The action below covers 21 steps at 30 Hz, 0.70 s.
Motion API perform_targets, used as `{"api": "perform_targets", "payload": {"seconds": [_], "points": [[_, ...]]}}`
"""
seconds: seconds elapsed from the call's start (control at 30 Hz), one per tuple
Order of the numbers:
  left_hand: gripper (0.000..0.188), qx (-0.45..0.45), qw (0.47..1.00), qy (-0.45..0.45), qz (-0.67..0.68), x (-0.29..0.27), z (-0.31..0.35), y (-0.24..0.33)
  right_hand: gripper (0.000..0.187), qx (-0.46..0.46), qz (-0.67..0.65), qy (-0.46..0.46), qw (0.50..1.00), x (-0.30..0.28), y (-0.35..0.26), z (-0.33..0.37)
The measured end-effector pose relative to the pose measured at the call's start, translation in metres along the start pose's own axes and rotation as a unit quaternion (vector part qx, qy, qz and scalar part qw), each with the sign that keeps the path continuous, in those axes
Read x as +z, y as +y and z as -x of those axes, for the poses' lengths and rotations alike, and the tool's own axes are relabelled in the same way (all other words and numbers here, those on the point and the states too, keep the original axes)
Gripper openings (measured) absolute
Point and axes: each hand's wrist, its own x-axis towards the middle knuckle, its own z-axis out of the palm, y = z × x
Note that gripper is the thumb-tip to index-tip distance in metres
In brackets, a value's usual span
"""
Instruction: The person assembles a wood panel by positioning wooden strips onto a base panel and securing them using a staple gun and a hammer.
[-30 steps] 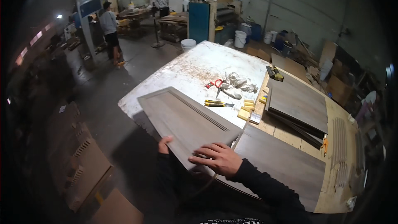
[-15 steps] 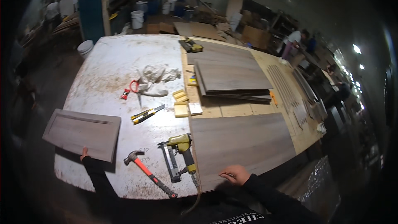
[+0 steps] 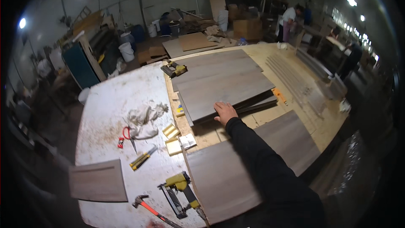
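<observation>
My right hand [image 3: 225,112] rests on the near edge of the top grey-brown wood panel [image 3: 223,88] of a stack. Its fingers lie stretched over the surface, open; whether the thumb goes under the edge is hard to see. Beneath my right forearm lies a single flat panel [image 3: 223,177] of the same colour. A blurred reddish patch at the lower edge, by the claw hammer [image 3: 147,207], may be part of my left hand; no fingers can be made out. Left of the hammer, a small framed panel [image 3: 99,181] lies untouched. A nail gun [image 3: 179,194] stands between hammer and flat panel.
A second nail gun [image 3: 174,69] lies at the stack's far corner. On the white board [image 3: 97,126] are a rag [image 3: 143,120], red-handled scissors [image 3: 127,134] and a utility knife [image 3: 143,157]. Thin strips [image 3: 291,78] lie at right. A co-worker [image 3: 289,21] stands beyond.
My right hand has moved forward from the near flat panel to the stack's edge. My left hand has let go of the small framed panel. The view has shifted and turned.
</observation>
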Motion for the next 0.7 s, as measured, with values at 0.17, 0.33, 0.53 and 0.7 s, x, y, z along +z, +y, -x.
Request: {"api": "perform_targets", "payload": {"seconds": [0.17, 0.33, 0.53, 0.7], "points": [[0.028, -0.234, 0.941, -0.146, 0.197, 0.035, 0.006, 0.117, 0.035, -0.015, -0.078, 0.004, 0.997, 0.024, 0.025, -0.017], [0.024, -0.154, 0.897, -0.259, 0.323, 0.155, -0.045, 0.175, 0.036, -0.041, -0.072, -0.018, 0.996, 0.010, 0.035, 0.002], [0.061, -0.259, 0.869, -0.239, 0.347, 0.291, -0.086, 0.186, 0.054, -0.083, -0.198, -0.073, 0.974, -0.048, 0.004, 0.096], [0.065, -0.236, 0.842, -0.216, 0.435, 0.251, -0.012, 0.225, 0.074, 0.239, -0.291, 0.117, 0.919, -0.117, 0.032, 0.208]]}}
